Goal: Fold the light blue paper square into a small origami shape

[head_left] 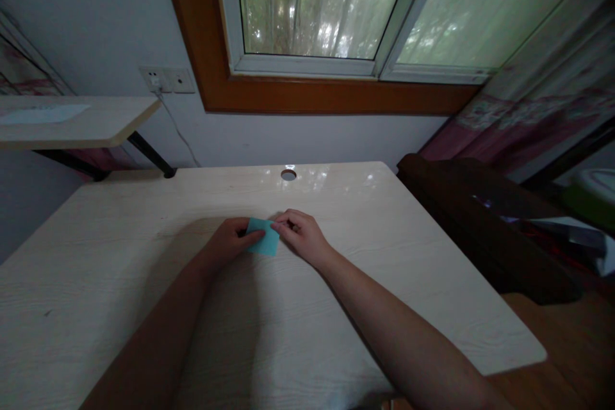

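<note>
Between my two hands is a small square of turquoise paper (266,245), slightly tilted just over the desk. My left hand (234,240) grips its left side, with the thumb lying across the front face and the other fingers behind. The fingertips of my right hand (300,234) pinch the paper at its upper right corner. What lies behind the paper is hidden.
The pale wood-grain desk (384,256) has a round cable hole (288,175) near its back edge. A raised shelf (96,125) on black legs stands at the left, bearing a sheet of paper (43,114). Beyond the desk's right edge is dark wooden furniture (451,224).
</note>
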Tool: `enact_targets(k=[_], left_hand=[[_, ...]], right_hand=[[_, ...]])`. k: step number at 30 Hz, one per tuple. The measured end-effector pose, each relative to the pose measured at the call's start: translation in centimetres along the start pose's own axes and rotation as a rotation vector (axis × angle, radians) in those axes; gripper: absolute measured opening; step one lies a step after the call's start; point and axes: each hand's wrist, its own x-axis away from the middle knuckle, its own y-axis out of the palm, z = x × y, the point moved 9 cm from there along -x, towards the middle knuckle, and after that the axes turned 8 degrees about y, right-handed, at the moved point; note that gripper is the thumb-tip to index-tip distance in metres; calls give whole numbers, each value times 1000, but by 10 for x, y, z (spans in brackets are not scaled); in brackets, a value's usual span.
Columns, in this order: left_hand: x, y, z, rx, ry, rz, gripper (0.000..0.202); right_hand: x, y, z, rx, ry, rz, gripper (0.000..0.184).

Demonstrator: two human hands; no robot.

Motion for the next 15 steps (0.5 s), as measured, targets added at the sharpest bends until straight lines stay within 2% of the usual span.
enact_targets(k=[4,8,15], left_hand=[[0,2,-5,20,-35,-21,38],[0,-4,-8,-5,-73,48,39],[2,-10,-18,192,-147,134,38]], right_hand=[[2,-2,2,-91,26,30,18],[4,-9,-3,-135,-9,98,21],[7,1,-19,-52,-182,-9,26]])
